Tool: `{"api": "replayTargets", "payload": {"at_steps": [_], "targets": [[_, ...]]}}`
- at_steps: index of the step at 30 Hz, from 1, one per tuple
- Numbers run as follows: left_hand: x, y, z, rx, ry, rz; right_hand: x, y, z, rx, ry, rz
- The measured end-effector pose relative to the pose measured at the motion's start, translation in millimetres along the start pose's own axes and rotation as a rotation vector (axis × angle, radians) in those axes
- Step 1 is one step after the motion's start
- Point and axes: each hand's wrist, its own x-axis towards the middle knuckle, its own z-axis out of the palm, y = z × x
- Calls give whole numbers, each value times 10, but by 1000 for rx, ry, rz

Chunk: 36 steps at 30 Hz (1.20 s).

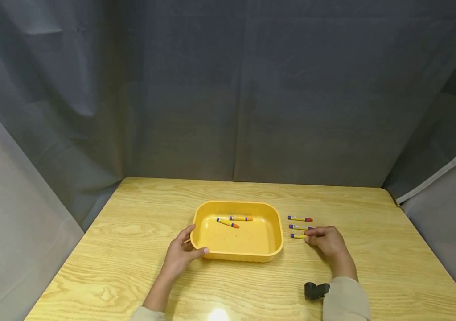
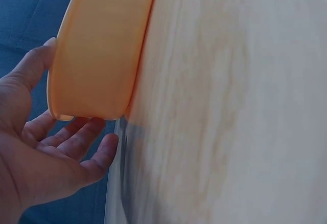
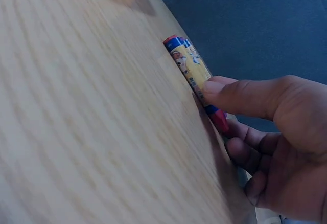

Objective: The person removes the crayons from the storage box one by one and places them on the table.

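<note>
In the head view, a yellow plastic tray (image 1: 236, 257) sits mid-table with two orange-tipped crayons inside, one crayon (image 1: 241, 218) straight and another crayon (image 1: 228, 223) slanted. My left hand (image 1: 179, 255) grips the tray's near left corner, thumb on the front rim and fingers along the left side. To the tray's right, my right hand (image 1: 329, 243) pinches the nearest crayon (image 1: 297, 236) of a short column of three. In the right wrist view the thumb lies over this crayon (image 3: 190, 70), which has a yellow wrapper, blue bands and a reddish tip.
Behind the pinched crayon lie a middle crayon (image 1: 299, 227), its tip hidden by the fingers, and a red-tipped crayon (image 1: 300, 218). A black device (image 1: 316, 291) is at the right sleeve. Grey curtains (image 1: 187, 111) surround the wooden table (image 1: 111, 249).
</note>
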Motion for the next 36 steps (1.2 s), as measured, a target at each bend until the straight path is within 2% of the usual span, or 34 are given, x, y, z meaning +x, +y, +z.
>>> {"api": "replayTargets", "payload": {"at_steps": [6,9,14,18,23,26,30,36], "targets": [[0,-14,0,-16,-1,0,-99,-92,-22,-4,-1,-10],[1,-23,2,-17,-9,-2,-130,-215,-26,-27,1,-56],[-2,-36,1,-29,-14,-3,-119,-478,38,50,11,-156],[-12,-16,6,-31,-10,10,-83,-654,131,131,-5,-184],[-25,5,13,-19,-14,6,-33,-856,317,134,-34,-217],[-4,-34,6,-23,-9,2,8,-994,442,126,-63,-259],[66,-171,-13,-35,2,4,74,-1153,610,133,-103,-302],[135,-318,-17,-31,13,18,192,-1269,887,162,-218,-285]]}}
